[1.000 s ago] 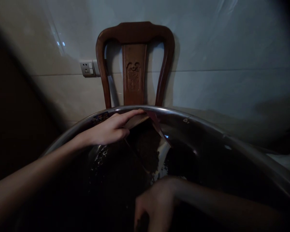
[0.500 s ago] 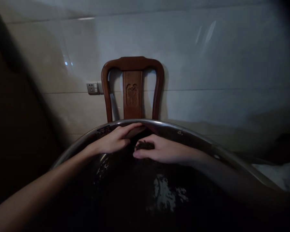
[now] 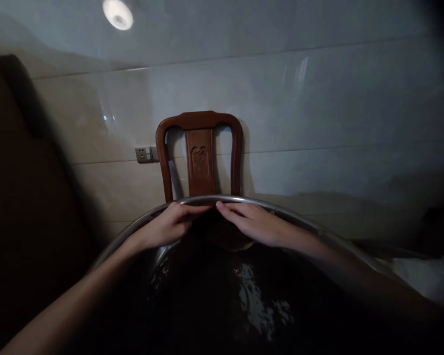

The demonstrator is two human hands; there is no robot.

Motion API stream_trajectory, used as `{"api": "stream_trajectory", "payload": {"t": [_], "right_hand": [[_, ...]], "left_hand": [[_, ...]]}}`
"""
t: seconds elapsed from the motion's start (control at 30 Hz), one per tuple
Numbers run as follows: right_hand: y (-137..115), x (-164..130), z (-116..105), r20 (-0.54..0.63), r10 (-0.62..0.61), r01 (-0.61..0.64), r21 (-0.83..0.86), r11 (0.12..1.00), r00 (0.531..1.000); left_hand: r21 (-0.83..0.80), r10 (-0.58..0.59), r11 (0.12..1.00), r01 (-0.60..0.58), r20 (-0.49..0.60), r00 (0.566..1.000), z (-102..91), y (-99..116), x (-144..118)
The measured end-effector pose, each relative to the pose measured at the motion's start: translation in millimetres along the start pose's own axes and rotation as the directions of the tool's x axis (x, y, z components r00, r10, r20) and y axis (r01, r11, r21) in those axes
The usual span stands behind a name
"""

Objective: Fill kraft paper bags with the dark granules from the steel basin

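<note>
A wide basin with a shiny metal rim [image 3: 259, 201] fills the lower view, its inside very dark with wet-looking glints. My left hand [image 3: 168, 224] is at the far inside edge, index finger stretched along the rim and thumb bent below. Close by on the right, my right hand [image 3: 257, 222] has its thumb tip near the rim, its other fingers partly hidden. Between and below the hands shows a dim thing with a curved, pale edge [image 3: 240, 248]; its kind is too dark to make out. Both hands appear closed about its far side.
Behind the basin stands a carved wooden chair [image 3: 200, 162] against a tiled wall [image 3: 303, 113]. A wall socket [image 3: 144, 155] is left of the chair. Something whitish [image 3: 422, 276] lies outside the basin on the right. A dark brown surface [image 3: 25, 207] rises at left.
My right hand has moved up to the rim beside the left; the dark clump it held is out of sight. The curved edge now shows below. The view has tilted upward.
</note>
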State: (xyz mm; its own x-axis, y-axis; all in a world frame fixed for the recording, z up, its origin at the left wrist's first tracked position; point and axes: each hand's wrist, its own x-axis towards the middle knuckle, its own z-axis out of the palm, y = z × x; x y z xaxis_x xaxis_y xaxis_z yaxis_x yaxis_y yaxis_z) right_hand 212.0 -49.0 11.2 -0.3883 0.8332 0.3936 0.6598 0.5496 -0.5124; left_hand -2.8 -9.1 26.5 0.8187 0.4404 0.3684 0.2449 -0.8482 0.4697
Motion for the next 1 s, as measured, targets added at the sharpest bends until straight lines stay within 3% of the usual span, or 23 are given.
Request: {"api": "stream_trajectory", "payload": {"t": [0.2, 0.33, 0.47, 0.67, 1.0], "right_hand": [[6, -12, -10, 0.038, -0.058, 0.063, -0.122, 0.991, 0.998], [18, -8, -2, -0.126, -0.135, 0.101, -0.248, 0.964, 0.983], [13, -7, -1, -0.218, -0.137, 0.087, -0.226, 0.970, 0.966], [9, -12, -6, -0.012, -0.065, 0.061, -0.227, 0.972, 0.998], [18, -9, -5, -0.029, -0.172, 0.158, -0.267, 0.951, 0.985]], "left_hand": [[-0.004, 0.008, 1.000, -0.008, 0.049, 0.999, -4.3, 11, 1], [-0.004, -0.038, 0.999, 0.039, 0.045, 0.998, -8.4, 8, 0], [0.047, -0.053, 0.998, 0.051, 0.046, 0.998, -10.6, 6, -3], [0.053, -0.022, 0.998, 0.019, 0.053, 0.998, -10.6, 3, -4], [0.031, 0.042, 0.999, -0.045, 0.092, 0.995, -9.5, -4, -4]]}}
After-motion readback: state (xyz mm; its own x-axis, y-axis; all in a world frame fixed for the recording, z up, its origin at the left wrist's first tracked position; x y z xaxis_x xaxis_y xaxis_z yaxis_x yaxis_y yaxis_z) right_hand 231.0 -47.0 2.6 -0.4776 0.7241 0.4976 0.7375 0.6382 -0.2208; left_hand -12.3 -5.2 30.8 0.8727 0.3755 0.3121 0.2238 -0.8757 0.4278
